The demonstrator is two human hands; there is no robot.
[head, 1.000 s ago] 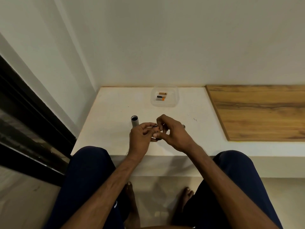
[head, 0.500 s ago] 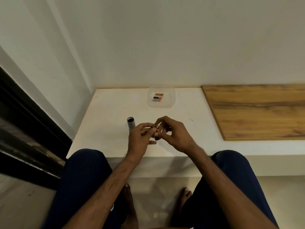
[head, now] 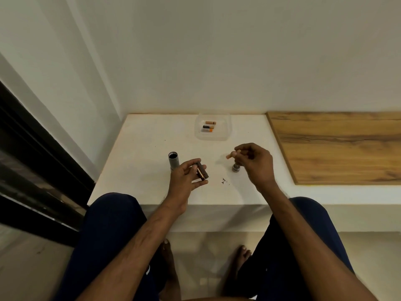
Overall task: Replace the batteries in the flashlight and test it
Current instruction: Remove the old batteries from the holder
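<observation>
Flashlight parts number three, all apart. Nearest, one dark battery holder (head: 201, 173) with a copper-coloured cell showing sits in the left hand (head: 184, 181), which is raised over the white table (head: 138, 181) with its thumb and curled fingers gripping the holder's ends. Just left of that hand, one grey flashlight tube (head: 173, 162) stands upright, open end up. One round tail cap (head: 236, 167) rests on the table under the right hand (head: 258, 164), which hovers palm down and pinches one loose battery (head: 230, 155), blurred, at its fingertips. The two hands are well apart. Beyond both hands, one clear tray (head: 225, 135) near the wall holds three batteries (head: 208, 127) lying sideways. One wooden board (head: 336, 146) lies right of the right hand.
</observation>
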